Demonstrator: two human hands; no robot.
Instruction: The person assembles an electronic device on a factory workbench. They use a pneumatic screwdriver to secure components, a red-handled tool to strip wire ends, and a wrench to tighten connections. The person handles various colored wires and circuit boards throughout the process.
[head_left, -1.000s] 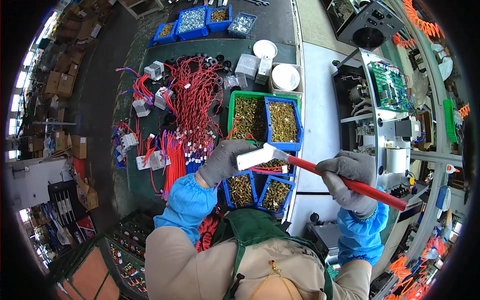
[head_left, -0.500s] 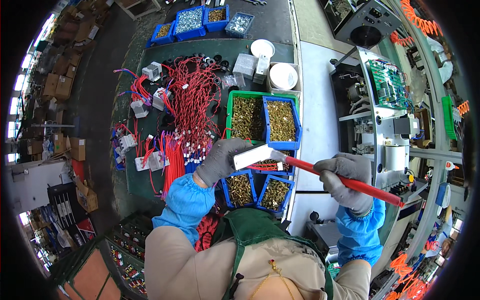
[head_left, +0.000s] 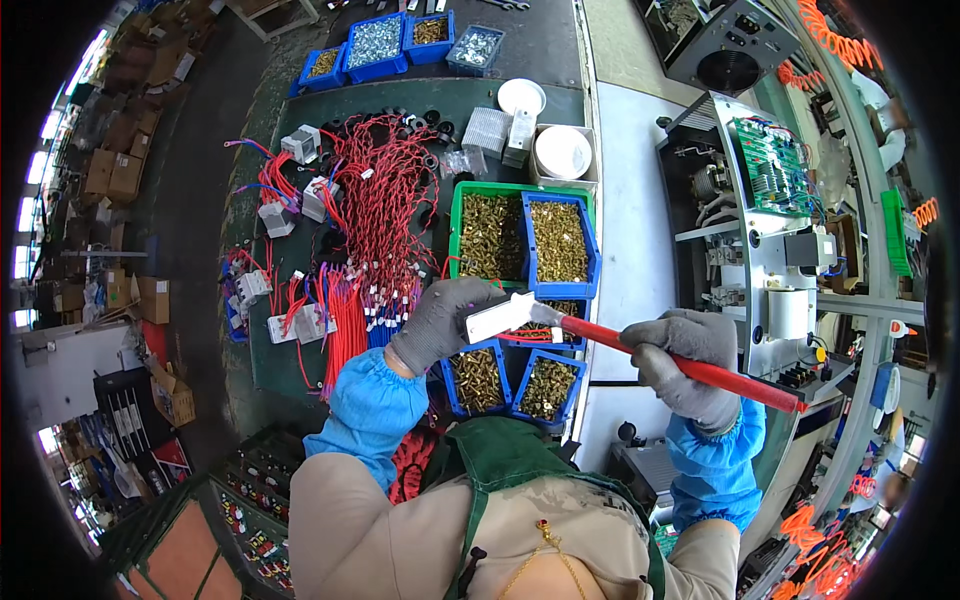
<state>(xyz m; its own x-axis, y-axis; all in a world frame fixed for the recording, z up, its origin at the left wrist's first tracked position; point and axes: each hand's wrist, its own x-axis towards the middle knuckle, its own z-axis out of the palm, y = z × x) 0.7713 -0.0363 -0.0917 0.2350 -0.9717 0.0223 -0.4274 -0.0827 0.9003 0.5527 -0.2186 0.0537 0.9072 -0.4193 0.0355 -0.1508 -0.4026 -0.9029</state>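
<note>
Well, from where I stand, both of the worker's gloved hands are busy above the tabletop (head_left: 278,368). The left hand (head_left: 438,325) has its grip closed on the left end of a pale block (head_left: 494,318), its fingers partly hidden behind it. The right hand (head_left: 690,365) has its grip wrapped around a red-handled tool (head_left: 590,330), whose silver head meets the block's other end; I can't tell whether the two are joined. In view, the block lies between a green bin (head_left: 455,235) and two small blue bins (head_left: 576,392) nearer the worker's body, both sorts filled with brassy little parts. Left of these, twisted red-and-black wires (head_left: 385,205) sprawl beside straighter red wires (head_left: 346,325), and white tubs (head_left: 562,152) stand farther off.
</note>
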